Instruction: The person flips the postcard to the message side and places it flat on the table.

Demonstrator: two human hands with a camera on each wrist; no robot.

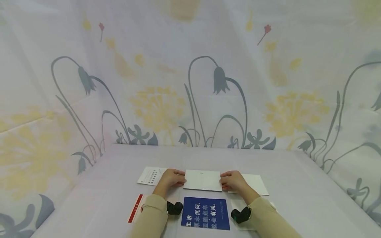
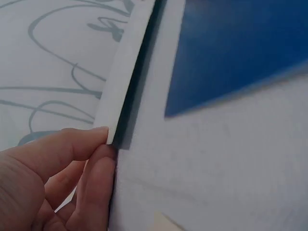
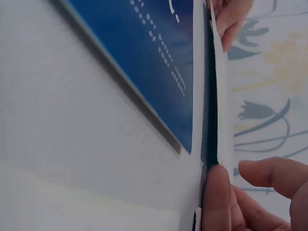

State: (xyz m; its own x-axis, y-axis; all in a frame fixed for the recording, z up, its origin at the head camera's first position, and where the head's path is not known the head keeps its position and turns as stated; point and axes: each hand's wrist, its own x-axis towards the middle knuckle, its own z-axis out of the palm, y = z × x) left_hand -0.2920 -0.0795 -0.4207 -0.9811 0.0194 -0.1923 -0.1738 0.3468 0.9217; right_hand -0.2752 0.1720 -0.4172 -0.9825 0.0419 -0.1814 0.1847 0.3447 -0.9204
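Left hand [image 1: 171, 178] and right hand [image 1: 233, 181] grasp a white rectangular card [image 1: 202, 180]; a blue rectangular white-lettered card [image 1: 205, 213] lies at its six o'clock.

The held card [image 1: 203, 180] is between the left hand [image 1: 171, 178] and right hand [image 1: 233, 181]. The left card [image 1: 148, 176] and right card [image 1: 256, 183] lie on the table [image 1: 102, 198] either side of it; the front card [image 1: 206, 213] before it, between the front-left card [image 1: 137, 208] and front-right card [image 1: 245, 226]; the backdrop [image 1: 166, 43] behind it.
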